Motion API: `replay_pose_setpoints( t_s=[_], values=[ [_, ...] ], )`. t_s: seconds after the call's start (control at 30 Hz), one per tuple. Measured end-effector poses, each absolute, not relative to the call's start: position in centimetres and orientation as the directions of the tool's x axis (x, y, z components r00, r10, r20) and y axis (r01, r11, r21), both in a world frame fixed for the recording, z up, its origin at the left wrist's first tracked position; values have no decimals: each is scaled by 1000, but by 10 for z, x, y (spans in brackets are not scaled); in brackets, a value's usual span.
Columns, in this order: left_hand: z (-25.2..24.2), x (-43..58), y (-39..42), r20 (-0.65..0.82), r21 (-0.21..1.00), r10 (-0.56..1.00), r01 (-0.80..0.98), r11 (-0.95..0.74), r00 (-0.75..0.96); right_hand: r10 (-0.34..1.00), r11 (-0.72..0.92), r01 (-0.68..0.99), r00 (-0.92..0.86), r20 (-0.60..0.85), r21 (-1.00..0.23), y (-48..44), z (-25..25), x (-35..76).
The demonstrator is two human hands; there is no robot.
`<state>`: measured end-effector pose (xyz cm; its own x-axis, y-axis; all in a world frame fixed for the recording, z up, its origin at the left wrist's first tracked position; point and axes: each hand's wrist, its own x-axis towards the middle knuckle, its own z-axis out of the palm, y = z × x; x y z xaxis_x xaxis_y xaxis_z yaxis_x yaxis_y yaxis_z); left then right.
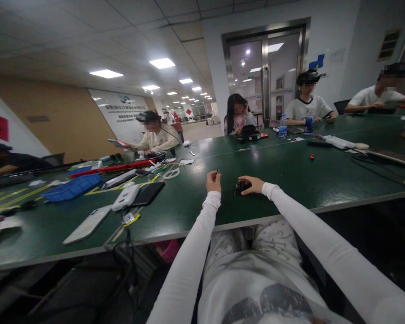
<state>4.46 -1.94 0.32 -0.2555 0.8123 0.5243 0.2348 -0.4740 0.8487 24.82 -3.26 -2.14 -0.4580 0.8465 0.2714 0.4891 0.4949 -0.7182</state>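
My left hand is closed in a pinch just above the green table. Between its fingertips is a small dark piece with a light edge, too small to name. To the right, my right hand has its thumb and fingers wrapped round a small black object, which is at or just above the tabletop. What kind of object it is I cannot make out. The two hands are apart from each other.
A blue plastic tray, a white phone, a white device and a black flat slab lie to the left. Cable loops are near them. A water bottle stands across the table. Several people sit around it.
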Motion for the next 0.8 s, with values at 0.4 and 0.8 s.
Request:
replay_pose_setpoints(
  t_s=[0.4,0.8],
  values=[
    [0,64,-49,410,594,821,567,-571,397,846,501,489,-452,284,-714,-30,-23,248],
    [15,-54,-37,394,342,918,920,-191,44,824,513,435,-492,282,-740,-29,-27,250]
  ],
)
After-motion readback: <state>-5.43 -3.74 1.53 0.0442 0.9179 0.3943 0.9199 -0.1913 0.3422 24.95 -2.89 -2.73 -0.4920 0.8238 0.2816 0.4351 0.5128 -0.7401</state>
